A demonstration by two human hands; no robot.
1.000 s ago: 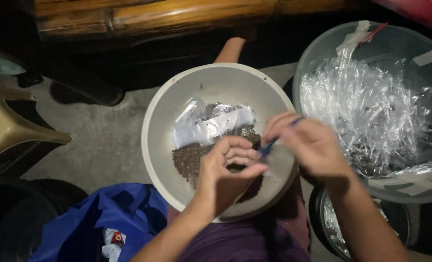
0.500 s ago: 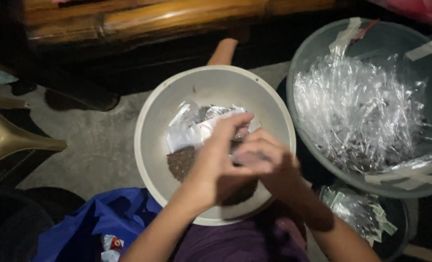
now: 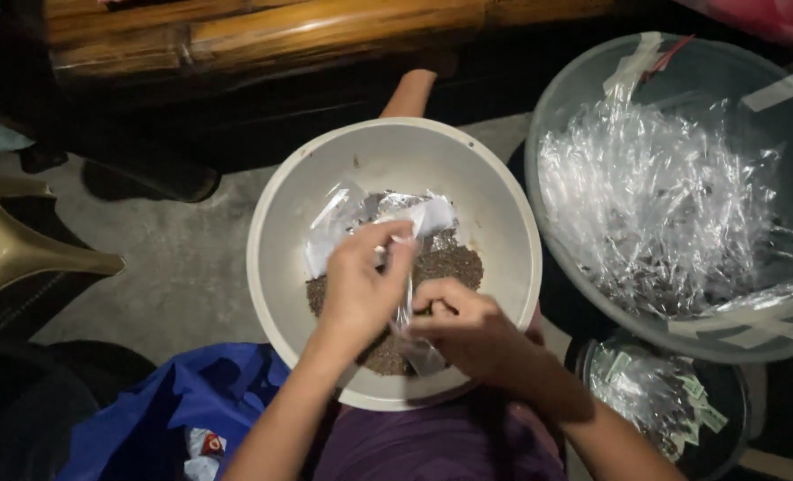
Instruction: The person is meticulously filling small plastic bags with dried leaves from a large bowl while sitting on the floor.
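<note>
A pale round bowl (image 3: 494, 214) rests on my lap, holding dark seed-like grains (image 3: 454, 263) and clear plastic packets (image 3: 343, 218). My left hand (image 3: 361, 285) pinches the top of a small clear plastic packet (image 3: 410, 330) above the grains. My right hand (image 3: 467, 330) is curled low in the bowl beside the packet's lower end, fingers closed; what it grips is hidden. The packet hangs between both hands.
A large clear basin (image 3: 770, 107) full of clear plastic packets stands at the right. Below it is a dark container (image 3: 726, 436) with small packets. Blue cloth (image 3: 183, 401) lies at lower left, a tan plastic chair (image 3: 22, 249) at left, a wooden bench (image 3: 263, 36) behind.
My right hand, earlier raised at the right holding a thin blue stick, has come down into the bowl. My left hand moved up and now holds the packet's top.
</note>
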